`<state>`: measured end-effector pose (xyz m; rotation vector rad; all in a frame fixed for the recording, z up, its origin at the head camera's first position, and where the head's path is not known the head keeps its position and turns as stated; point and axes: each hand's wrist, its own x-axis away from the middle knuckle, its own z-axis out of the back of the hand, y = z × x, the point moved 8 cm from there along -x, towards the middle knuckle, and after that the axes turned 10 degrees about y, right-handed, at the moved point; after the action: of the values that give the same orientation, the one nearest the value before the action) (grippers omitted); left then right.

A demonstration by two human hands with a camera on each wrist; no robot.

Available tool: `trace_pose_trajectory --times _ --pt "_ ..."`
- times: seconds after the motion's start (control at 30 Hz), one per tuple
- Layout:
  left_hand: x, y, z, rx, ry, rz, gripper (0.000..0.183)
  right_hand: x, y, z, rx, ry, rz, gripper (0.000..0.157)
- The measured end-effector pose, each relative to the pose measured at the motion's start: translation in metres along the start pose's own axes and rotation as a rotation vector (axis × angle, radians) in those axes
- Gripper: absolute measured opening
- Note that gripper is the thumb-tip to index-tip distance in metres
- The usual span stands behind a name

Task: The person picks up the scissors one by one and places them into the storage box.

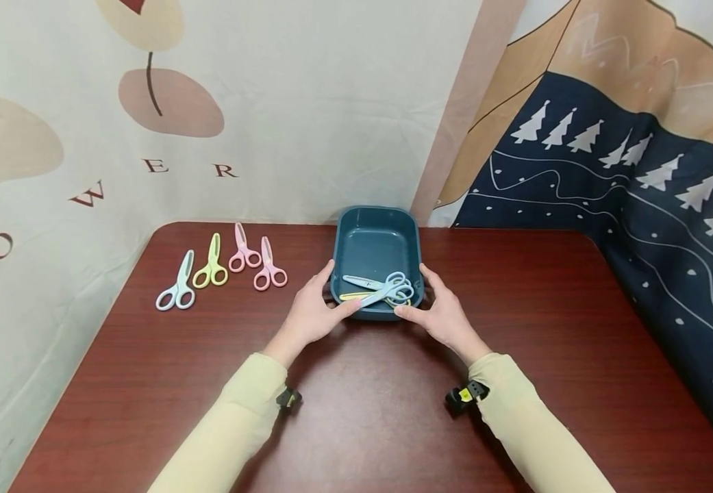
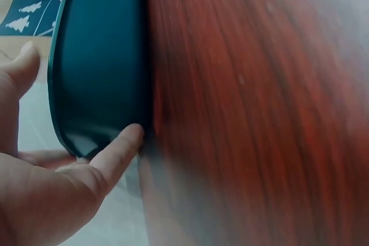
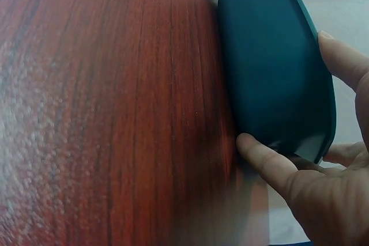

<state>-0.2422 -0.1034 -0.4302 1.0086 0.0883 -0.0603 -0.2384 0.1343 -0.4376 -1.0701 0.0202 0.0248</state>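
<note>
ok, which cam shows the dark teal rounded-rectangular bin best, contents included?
Head. It looks down into the dark teal rounded-rectangular bin, showing much of its rim, its floor and the light-blue loop-handled scissors inside. Left wrist and right wrist each show only its outside wall and a rim edge, none of the interior.

Yel. scissors (image 1: 353, 296) in tray (image 1: 377, 239) — part. hidden
</note>
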Motion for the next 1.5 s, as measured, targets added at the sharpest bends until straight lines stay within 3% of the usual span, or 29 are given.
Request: trace_pose_trajectory --times 0.13,0.37,0.73,1.13,1.5 --pt "-0.002 -0.005 0.009 0.072 0.026 0.013 0.084 0.0 -0.001 0.0 -0.009 -0.004 0.002 0.1" --pt "-0.006 -0.019 0.029 0.027 0.119 0.034 0.074 0.0 -0.001 0.0 -0.021 -0.006 0.002 0.1" --pt "-0.014 -0.035 0.06 -0.186 0.283 -0.004 0.071 0.001 0.0 0.0 -0.023 -0.006 0.003 0.099" --pt "-0.017 -0.05 0.083 -0.307 0.381 0.072 0.069 0.0 0.0 0.0 -0.013 -0.001 0.005 0.1" --pt "-0.022 -0.059 0.094 -0.393 0.402 0.121 0.063 0.0 0.0 0.0 -0.01 0.003 0.005 0.099"
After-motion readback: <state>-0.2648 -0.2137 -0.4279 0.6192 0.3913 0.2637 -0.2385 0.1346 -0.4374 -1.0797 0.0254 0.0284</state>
